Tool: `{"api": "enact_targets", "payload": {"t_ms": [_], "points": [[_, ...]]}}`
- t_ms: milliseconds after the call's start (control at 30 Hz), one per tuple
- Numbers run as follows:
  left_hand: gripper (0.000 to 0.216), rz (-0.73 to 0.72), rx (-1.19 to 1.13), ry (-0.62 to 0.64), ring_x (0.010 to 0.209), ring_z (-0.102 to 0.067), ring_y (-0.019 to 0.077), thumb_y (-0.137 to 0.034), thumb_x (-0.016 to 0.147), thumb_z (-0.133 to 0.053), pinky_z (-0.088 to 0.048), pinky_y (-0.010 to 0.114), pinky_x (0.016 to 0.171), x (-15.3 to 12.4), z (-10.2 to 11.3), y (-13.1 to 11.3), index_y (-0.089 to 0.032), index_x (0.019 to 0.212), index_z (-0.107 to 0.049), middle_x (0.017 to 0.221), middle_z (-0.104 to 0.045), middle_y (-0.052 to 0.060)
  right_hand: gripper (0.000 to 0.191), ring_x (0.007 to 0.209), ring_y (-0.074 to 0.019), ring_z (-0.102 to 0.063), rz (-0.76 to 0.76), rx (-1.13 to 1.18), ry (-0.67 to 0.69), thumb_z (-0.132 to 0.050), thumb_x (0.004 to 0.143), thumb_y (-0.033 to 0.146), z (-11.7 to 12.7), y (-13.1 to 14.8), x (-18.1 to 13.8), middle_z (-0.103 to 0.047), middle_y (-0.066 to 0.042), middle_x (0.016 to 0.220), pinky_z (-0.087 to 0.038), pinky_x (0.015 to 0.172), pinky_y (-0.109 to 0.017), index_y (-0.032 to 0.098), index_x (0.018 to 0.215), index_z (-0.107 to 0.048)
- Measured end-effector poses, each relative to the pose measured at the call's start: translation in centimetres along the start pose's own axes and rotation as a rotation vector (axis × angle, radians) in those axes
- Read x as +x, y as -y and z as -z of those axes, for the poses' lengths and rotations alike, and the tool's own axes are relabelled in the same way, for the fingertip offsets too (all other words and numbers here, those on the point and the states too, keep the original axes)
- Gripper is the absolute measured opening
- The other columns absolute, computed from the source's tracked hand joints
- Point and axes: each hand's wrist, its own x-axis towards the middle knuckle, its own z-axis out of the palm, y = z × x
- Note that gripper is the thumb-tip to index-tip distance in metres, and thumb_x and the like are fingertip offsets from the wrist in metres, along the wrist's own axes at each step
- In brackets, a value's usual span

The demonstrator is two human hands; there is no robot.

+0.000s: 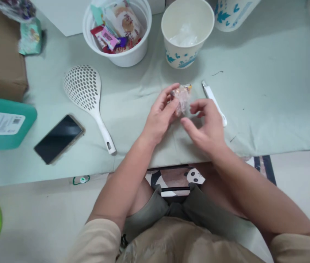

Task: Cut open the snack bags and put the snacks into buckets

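Observation:
My left hand (161, 111) is closed around a small clear plastic packet (182, 98) with orange and yellow bits showing at its top. What exactly is inside I cannot make out. Just right of the packet, my right hand (206, 126) has its thumb and fingers apart, with nothing visible between them. A white utility knife (215, 104) lies beyond my right hand, partly behind it. Above the hands stands a paper cup (180, 54) with blue leaf prints and crumpled clear plastic inside.
A white tub (129, 60) of wrapped snacks stands left of the cup. On the left lie a white slotted skimmer (85, 87), a phone (58, 138), a green container (4, 140) and a cardboard box (1, 65). Another printed cup (233, 14) stands at the back.

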Motion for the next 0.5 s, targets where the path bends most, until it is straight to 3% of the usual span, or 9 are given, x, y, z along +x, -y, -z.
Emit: {"api": "enact_targets", "payload": {"t_ms": [100,233,367,500], "points": [[0.041,-0.008,0.034,0.042,0.137,-0.064,0.0312,-0.035,0.081,-0.084,-0.053,0.045,0.115,-0.4,-0.1,0.9,-0.031,0.120,-0.071,0.124,-0.071,0.005,0.022,0.086,-0.0209,-0.061,-0.095,0.143,-0.013,-0.066,0.091,0.041,-1.2,0.8,-0.2,-0.063,-0.004,0.093,-0.053,0.079,-0.039,0.025,0.102,-0.056],[0.042,-0.060,0.088,0.051,0.131,-0.068,0.0285,-0.039,0.080,-0.086,-0.056,0.039,0.110,-0.1,0.8,0.7,-0.031,0.118,-0.073,0.122,-0.072,0.004,0.016,0.074,-0.0157,-0.059,-0.237,0.326,0.003,-0.061,0.095,0.039,-2.4,1.0,0.6,-0.062,0.000,0.084,-0.051,0.072,-0.032,0.024,0.096,-0.058],[0.032,-0.151,0.104,-0.020,0.125,-0.071,0.0231,-0.038,0.084,-0.081,-0.058,0.029,0.102,0.3,1.6,-0.4,-0.029,0.114,-0.073,0.119,-0.076,0.004,0.011,0.076,-0.0142,-0.061,-0.254,0.454,-0.036,-0.058,0.095,0.034,-4.4,1.9,1.4,-0.067,0.000,0.087,-0.052,0.077,-0.031,0.023,0.096,-0.060],[0.021,-0.139,0.073,-0.122,0.127,-0.070,0.0235,-0.033,0.089,-0.073,-0.058,0.030,0.104,-0.2,2.1,-1.0,-0.026,0.109,-0.072,0.117,-0.078,0.004,0.011,0.075,-0.0144,-0.060,-0.251,0.481,-0.040,-0.057,0.095,0.033,-5.5,2.8,1.3,-0.064,0.000,0.085,-0.052,0.076,-0.030,0.024,0.090,-0.056]]}}
